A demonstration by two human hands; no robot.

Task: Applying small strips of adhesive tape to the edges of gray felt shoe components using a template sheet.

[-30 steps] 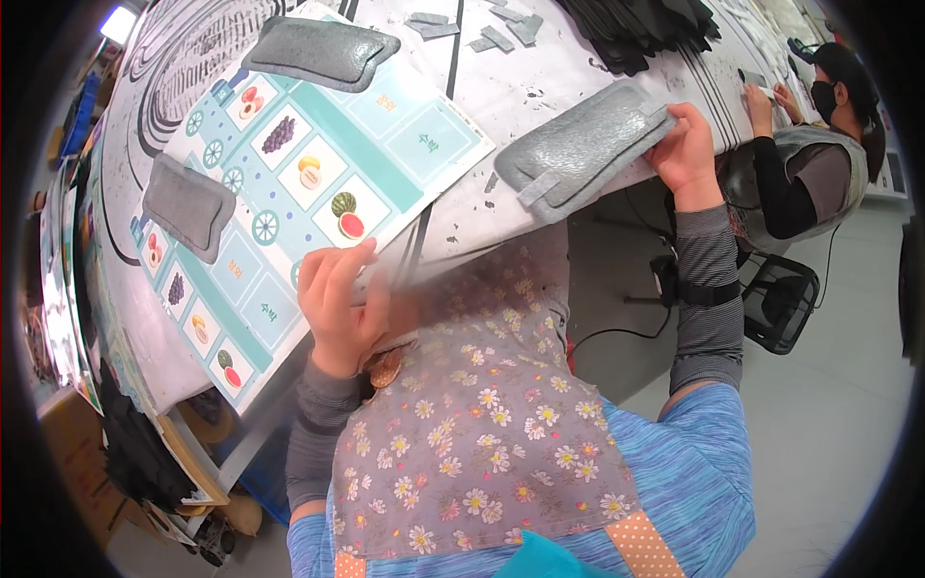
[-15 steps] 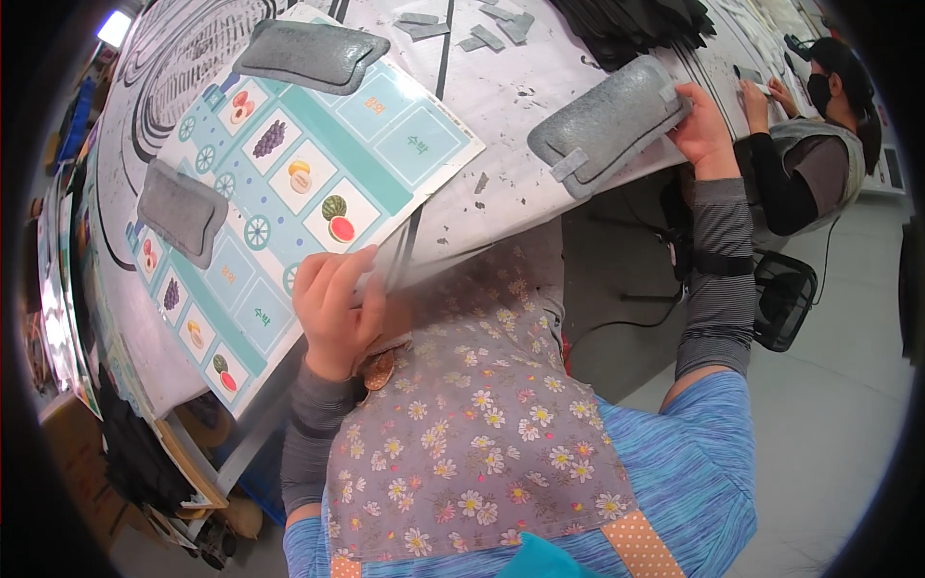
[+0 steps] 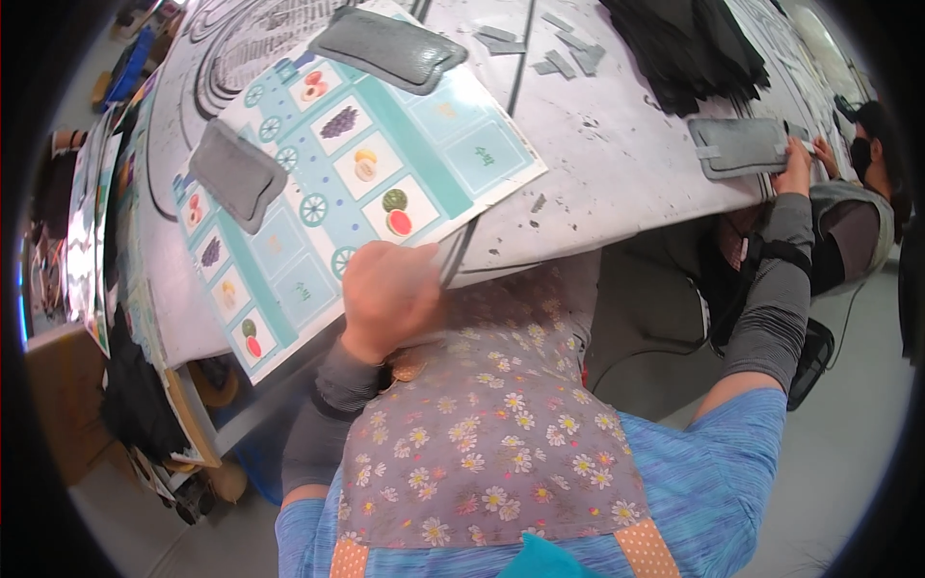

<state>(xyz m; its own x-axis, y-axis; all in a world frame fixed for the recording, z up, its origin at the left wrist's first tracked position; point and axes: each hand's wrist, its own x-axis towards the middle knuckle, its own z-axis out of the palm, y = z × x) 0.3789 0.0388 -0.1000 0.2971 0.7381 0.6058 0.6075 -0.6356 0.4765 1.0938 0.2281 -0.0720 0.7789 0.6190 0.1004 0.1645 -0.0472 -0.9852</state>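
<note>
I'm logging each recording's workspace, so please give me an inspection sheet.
Surface: white table with black lines and dark specks.
Job's things: one grey pouch held; two other pouches lying at least partly on the fruit-picture sheet.
Clutter: small grey strips; black pile.
Hands: right hand grips the grey pouch's right end; left hand blurred by the near edge, grip unclear.
Cables: dark cable low beside the table.
Surroundings: co-worker at right; cardboard box lower left.

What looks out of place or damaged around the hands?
Dark specks dot the pale table like scraps or stains, and the board's near corner seems to jut past the table edge, which looks askew. The pad in the right hand shows no clear damage.
</note>
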